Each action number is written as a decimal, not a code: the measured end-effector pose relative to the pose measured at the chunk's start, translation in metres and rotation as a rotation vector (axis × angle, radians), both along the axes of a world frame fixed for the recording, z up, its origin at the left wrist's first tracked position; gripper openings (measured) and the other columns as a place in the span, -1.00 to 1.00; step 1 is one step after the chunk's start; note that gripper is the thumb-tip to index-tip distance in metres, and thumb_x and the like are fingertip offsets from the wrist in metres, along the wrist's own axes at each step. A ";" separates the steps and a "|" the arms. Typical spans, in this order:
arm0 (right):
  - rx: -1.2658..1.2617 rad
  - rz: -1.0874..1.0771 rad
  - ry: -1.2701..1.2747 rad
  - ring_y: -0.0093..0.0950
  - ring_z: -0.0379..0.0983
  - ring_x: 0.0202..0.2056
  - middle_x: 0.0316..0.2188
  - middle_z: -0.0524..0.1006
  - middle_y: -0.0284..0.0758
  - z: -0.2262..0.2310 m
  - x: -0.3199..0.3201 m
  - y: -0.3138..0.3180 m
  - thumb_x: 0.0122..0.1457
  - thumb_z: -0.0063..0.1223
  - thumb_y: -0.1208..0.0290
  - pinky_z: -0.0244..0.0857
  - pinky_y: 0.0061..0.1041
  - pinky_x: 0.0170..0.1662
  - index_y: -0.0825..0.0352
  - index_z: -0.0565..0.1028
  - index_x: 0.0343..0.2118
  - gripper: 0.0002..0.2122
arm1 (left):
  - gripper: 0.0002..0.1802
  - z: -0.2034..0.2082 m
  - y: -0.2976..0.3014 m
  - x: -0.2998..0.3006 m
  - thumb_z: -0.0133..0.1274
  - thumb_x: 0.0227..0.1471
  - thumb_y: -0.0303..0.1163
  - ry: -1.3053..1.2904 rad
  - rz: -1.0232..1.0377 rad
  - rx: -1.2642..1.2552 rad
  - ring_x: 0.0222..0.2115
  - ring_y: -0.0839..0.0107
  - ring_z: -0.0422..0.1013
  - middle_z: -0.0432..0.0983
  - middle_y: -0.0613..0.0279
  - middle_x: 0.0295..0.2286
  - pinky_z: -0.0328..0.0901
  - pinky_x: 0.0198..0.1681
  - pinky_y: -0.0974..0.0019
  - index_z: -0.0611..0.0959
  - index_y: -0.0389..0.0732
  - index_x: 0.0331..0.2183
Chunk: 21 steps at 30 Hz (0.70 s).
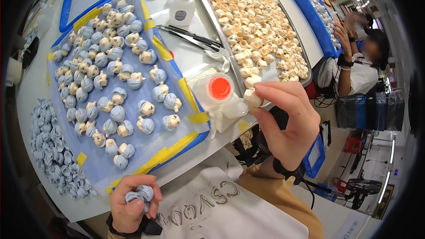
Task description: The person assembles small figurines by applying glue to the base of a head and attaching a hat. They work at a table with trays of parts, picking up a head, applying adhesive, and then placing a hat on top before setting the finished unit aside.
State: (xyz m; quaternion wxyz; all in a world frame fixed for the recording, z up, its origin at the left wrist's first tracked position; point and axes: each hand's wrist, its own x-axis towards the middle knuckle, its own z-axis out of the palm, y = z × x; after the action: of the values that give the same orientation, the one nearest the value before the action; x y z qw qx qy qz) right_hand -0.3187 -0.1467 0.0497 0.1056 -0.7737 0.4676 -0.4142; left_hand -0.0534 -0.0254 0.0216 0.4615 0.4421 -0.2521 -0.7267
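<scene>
My right hand [287, 121] pinches a small cream doll head [252, 98] between thumb and fingertips, close to the near corner of a metal tray. That tray [215, 15] is heaped with similar cream, hollow-looking head pieces [252, 22]. Low in the picture, my left hand [128, 206] is curled around blue-grey doll hair pieces [142, 193]; how many it holds is partly hidden by the fingers. Left of centre, a blue tray [177, 148] lined with blue sheeting and yellow tape carries many doll heads with blue-grey hair [117, 114], closely packed at the far end.
Loose blue-grey hair pieces [55, 155] are piled left of the lined tray. Between the trays are a red-filled cup [220, 88], tweezers [190, 36] and a white bottle [182, 9]. Another blue tray [330, 44] lies at the far right, beside a co-worker's hand [341, 35].
</scene>
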 end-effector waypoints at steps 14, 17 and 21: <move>-0.071 0.171 0.269 -0.34 0.39 -0.41 -0.44 0.49 -0.30 -0.001 0.011 -0.025 -0.23 0.15 0.67 0.26 -0.45 -0.37 0.35 0.51 -0.37 -0.74 | -0.60 -0.005 0.011 0.014 0.00 -0.15 -0.31 -0.133 -0.043 -0.089 -0.65 0.50 0.34 0.45 0.06 -0.51 0.21 -0.57 0.51 0.54 -0.41 -0.27; -0.067 0.178 0.335 -0.34 0.38 -0.41 -0.44 0.48 -0.31 0.001 0.012 -0.027 -0.20 0.14 0.65 0.25 -0.43 -0.35 0.36 0.51 -0.36 -0.76 | -0.62 -0.004 0.010 0.015 0.01 -0.17 -0.36 -0.197 -0.037 -0.106 -0.56 0.47 0.36 0.45 0.09 -0.51 0.23 -0.47 0.48 0.55 -0.41 -0.27; -0.063 0.185 0.355 -0.34 0.37 -0.41 -0.44 0.48 -0.32 0.002 0.014 -0.028 -0.19 0.14 0.64 0.24 -0.42 -0.35 0.35 0.51 -0.37 -0.77 | -0.61 -0.001 0.007 0.015 0.03 -0.19 -0.40 -0.245 -0.047 -0.127 -0.48 0.45 0.36 0.44 0.10 -0.48 0.22 -0.40 0.45 0.54 -0.40 -0.25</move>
State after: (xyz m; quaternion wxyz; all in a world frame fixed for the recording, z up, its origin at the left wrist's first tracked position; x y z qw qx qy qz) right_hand -0.3042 -0.1745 0.0517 0.0347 -0.8772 0.3927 -0.2741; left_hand -0.0388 -0.0180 0.0209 0.4371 0.4912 -0.3625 -0.6606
